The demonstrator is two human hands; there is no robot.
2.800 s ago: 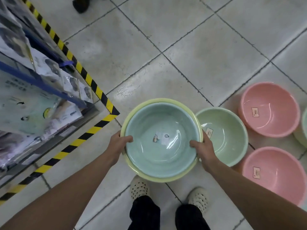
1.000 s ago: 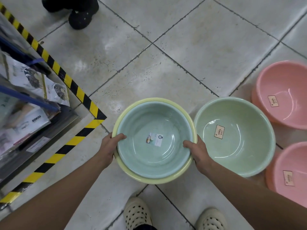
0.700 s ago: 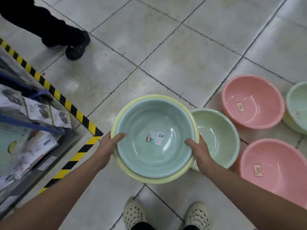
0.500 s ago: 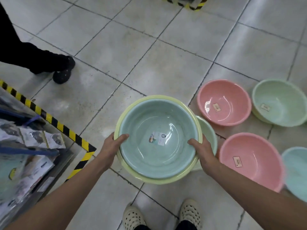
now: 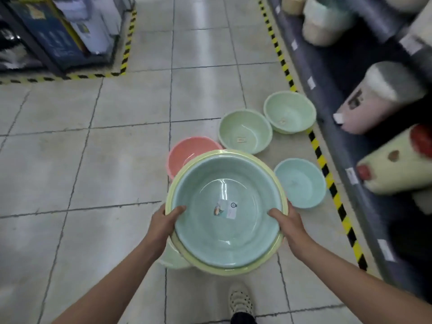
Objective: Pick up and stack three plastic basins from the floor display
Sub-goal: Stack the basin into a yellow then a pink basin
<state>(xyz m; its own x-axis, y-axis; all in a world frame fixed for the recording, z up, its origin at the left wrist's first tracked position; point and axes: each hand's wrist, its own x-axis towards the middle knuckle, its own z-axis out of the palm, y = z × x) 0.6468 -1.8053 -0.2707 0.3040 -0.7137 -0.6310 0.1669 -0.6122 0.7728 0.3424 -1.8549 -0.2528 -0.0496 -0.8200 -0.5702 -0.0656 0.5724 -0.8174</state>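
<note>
Teal basin (image 5: 224, 190), glossy, inside pale-yellow basin (image 5: 236, 270).

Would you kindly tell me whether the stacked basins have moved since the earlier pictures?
Yes. The stacked basins were carried rightward: they now overlap the pink basin, which earlier lay well off to their right.

Retail shop aisle. A dark shelving rack (image 5: 327, 106) carries bulky plastic containers (image 5: 383, 97), with white price tags (image 5: 311, 82) fixed along its front edge. Yellow-black hazard tape (image 5: 325, 169) marks the tiled floor (image 5: 117, 160) at the rack's foot. Just beside the rack, labelled plastic basins (image 5: 245, 127) sit on the floor. Across the aisle from the rack, a second taped-off display (image 5: 60, 38) holds boxed goods.
</note>
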